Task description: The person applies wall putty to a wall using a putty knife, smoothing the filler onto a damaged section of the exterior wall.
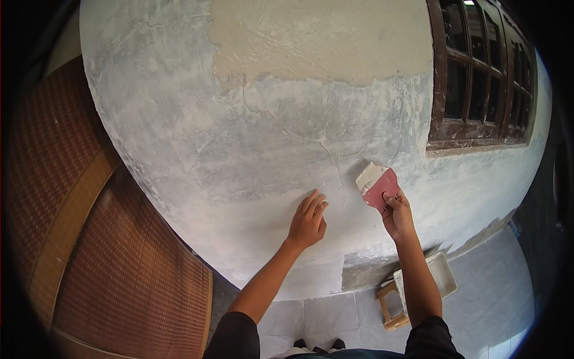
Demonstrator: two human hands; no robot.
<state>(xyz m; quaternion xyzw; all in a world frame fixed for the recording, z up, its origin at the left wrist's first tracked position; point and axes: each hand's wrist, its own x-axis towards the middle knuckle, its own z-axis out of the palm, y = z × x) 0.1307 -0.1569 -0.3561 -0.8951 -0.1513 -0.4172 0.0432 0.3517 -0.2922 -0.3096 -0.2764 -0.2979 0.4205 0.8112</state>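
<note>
My right hand [397, 214] grips a red putty scraper [381, 190], thumb on its near face. Pale putty coats the scraper's upper left edge, which is close to the wall; whether it touches I cannot tell. To its left, my left hand [307, 221] holds nothing, its fingers extended and slightly apart, fingertips at the wall. Around both hands the wall [269, 155] carries uneven grey-white putty with several raised ridges. Higher up lies a beige patch [323, 36] with a ragged lower edge.
A brown wooden window [478, 78] with dark panes is set in the wall at upper right. Below my right forearm, a white tray [441, 274] rests at a small wooden stool [391, 308] on grey floor tiles [329, 314]. Woven brown panels [131, 257] stand at left.
</note>
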